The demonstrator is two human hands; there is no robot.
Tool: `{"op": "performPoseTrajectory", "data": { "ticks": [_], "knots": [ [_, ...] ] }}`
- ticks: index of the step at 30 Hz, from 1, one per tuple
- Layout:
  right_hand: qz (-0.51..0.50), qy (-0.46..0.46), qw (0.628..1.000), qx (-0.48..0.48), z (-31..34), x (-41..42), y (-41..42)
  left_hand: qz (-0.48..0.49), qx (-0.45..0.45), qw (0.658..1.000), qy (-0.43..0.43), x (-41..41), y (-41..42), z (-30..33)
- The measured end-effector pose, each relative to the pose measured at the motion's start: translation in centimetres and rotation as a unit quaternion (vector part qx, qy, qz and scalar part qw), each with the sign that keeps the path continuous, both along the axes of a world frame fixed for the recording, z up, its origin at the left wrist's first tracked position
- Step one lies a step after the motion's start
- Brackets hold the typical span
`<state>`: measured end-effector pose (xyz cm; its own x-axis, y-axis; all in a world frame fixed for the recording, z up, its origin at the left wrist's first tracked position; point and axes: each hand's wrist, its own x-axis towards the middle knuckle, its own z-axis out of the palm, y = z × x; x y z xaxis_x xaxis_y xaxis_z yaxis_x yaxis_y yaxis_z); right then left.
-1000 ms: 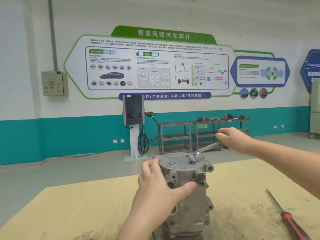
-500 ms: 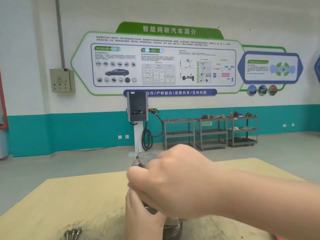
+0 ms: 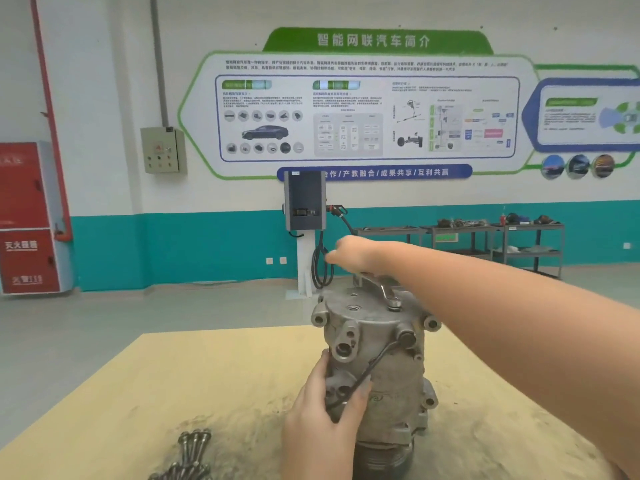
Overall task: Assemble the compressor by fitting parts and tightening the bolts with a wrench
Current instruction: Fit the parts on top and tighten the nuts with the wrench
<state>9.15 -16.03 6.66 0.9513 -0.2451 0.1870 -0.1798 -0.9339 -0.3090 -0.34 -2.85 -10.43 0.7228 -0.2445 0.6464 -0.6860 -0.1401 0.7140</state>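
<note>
A grey metal compressor (image 3: 381, 362) stands upright on the wooden table (image 3: 207, 382). My left hand (image 3: 325, 417) grips its left side, thumb over a thin black cable (image 3: 367, 372). A silver wrench (image 3: 384, 289) sits with its ring end on a bolt (image 3: 394, 304) on the top cover. My right hand (image 3: 356, 254) reaches across from the right and holds the wrench handle behind the compressor top; the handle's far end is hidden under the hand.
Several loose long bolts (image 3: 188, 455) lie on the table at the front left. Far behind stand a charging post (image 3: 304, 209), metal shelf carts (image 3: 485, 244) and a red fire cabinet (image 3: 27, 216) by the wall.
My right hand swung the wrench from the right, round in front of the compressor, to the far left side. The view shifted, bringing loose bolts into sight. My left hand stayed on the body.
</note>
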Motion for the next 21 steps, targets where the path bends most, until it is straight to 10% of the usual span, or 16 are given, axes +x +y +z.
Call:
{"op": "performPoseTrajectory", "data": {
  "ticks": [8,15,21],
  "knots": [
    [-0.154,-0.338,0.905,0.207,-5.3,-10.8,-9.6,0.027,-0.07,0.995,0.071,1.0,2.3,-2.3],
    [-0.056,-0.545,0.836,0.021,-8.6,-23.3,-3.7,0.022,-0.122,0.986,0.109,-0.5,1.8,-2.4],
    [0.267,-0.414,0.844,-0.213,-4.6,-22.3,6.5,0.024,-0.127,0.982,0.141,-0.2,1.8,-2.5]
  ]
}}
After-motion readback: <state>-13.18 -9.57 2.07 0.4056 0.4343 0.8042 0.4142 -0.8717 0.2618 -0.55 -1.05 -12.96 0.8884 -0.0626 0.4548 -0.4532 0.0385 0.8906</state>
